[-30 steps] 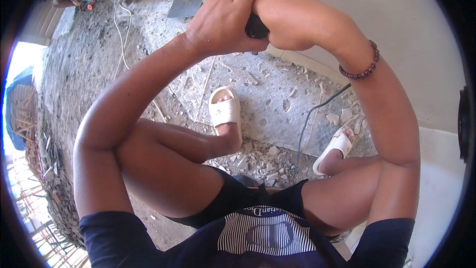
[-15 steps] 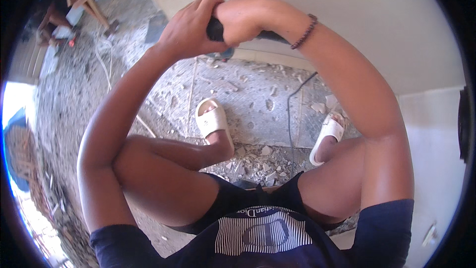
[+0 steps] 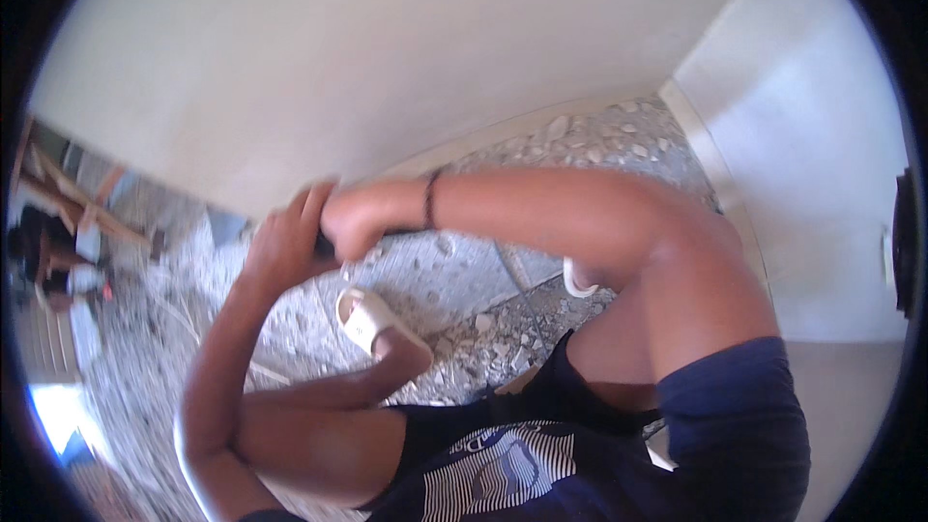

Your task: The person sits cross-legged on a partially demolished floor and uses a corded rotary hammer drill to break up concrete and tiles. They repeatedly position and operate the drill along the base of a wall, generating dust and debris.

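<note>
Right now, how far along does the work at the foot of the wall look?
Done: broken rubble already litters the floor beside the white sandal. In hand: left hand and right hand together clutch a dark handle, its working end hidden. Left: the wall looks intact; remaining work cannot be judged.

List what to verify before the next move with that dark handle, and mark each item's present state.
1. Both hands on the dark handle: ok, left hand and right hand close around it.
2. Working end of the tool visible: cannot tell, hidden by the hands.
3. Footing: not ok, rubble around the left sandal.
4. Right foot placement: cannot tell, the arm mostly covers the right sandal.
5. Wall close ahead: ok.
</note>
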Tool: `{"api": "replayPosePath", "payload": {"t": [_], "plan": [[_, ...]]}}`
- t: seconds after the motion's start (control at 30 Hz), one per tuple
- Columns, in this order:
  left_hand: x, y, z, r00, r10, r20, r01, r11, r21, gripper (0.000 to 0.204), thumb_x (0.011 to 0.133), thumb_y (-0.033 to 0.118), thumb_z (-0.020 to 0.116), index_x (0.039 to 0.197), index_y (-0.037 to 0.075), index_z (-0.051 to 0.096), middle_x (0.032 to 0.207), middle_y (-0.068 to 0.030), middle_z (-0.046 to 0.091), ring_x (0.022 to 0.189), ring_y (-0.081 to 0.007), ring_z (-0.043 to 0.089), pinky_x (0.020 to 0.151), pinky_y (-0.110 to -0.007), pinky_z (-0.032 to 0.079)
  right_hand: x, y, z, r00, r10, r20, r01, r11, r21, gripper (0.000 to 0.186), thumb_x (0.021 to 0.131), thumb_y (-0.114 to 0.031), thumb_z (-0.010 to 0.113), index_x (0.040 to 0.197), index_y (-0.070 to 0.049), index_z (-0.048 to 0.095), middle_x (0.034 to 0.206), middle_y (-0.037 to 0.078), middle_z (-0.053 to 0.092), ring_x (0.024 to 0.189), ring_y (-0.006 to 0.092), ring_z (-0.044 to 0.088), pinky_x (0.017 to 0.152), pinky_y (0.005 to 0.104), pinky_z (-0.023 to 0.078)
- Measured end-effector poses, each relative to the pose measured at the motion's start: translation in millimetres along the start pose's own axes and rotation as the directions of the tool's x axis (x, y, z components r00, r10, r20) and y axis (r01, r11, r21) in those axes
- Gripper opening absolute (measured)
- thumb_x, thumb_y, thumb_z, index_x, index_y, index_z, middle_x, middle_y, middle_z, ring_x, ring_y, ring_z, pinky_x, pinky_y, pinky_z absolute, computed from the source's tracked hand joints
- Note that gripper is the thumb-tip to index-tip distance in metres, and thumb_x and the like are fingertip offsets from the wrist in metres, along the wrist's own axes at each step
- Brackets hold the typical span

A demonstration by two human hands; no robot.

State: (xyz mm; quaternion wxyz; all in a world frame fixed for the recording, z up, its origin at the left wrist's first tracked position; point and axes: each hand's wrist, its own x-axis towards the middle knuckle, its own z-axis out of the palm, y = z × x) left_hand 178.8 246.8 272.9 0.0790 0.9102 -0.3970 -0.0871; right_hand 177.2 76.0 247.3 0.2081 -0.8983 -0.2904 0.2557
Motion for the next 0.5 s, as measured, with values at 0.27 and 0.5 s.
{"api": "replayPosePath", "payload": {"t": [0.27,0.5], "plan": [[-41,4,16,0.936,0.352,-0.029,-0.348,0.933,0.097,0.086,0.059,0.026,0.093,0.136,0.013,0.057,0.136,-0.0129,0.064,0.11,-0.0355,0.071,0.09,-0.046,0.059,-31,-26,87,0.988,0.036,-0.151,0.072,0.755,0.652,0.05,0.068,-0.016,0.078,0.112,0.005,0.065,0.098,0.02,0.074,0.094,0.0316,0.073,0.081,0.0387,0.058],[-41,10,2,0.994,-0.034,-0.108,0.031,0.999,-0.024,0.094,0.067,0.027,0.09,0.149,0.019,0.047,0.16,-0.0176,0.042,0.14,-0.033,0.054,0.107,-0.043,0.052,-51,-27,73,0.967,0.222,-0.126,-0.007,0.518,0.855,0.118,0.072,-0.012,0.076,0.165,-0.001,0.004,0.112,0.02,0.073,0.097,0.0359,0.073,0.08,0.0435,0.059]]}}
